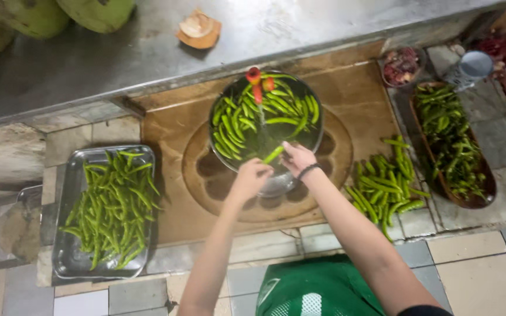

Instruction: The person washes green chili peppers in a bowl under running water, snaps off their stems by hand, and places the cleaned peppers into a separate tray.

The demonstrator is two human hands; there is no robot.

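We have both hands over the near rim of the round metal bowl (266, 126), which sits on the carved wooden board (335, 158) at the middle of the floor work area. Our left hand (252, 175) and right hand (297, 157) together pinch one green chili (274, 154), the fingers of each closed on an end of it, just above the bowl's near edge. The bowl holds a loose heap of green chilies with a few red chilies (257, 82) at its far rim.

To do this well, we judge it best to keep the pinch near the stalk end, so the pod does not snap in the middle, and to keep the hands low over the bowl so nothing drops onto the board. A short, firm pull or twist looks safer than a hard tug, since the pods are thin and slippery. We should keep fingertips away from the eyes; chili juice stings.

Around us: a flat metal tray (65, 193) of green chilies lies at the left edge, a loose pile of chilies (382, 184) rests on the floor just right of the board, and a long wooden trough (487, 175) with darker chilies lies farther right. A small bowl of dark red pieces (402, 65) and a white cup (475, 64) stand at the far right corner. Green coconuts (98, 11) sit on the steel counter (118, 52) beyond.
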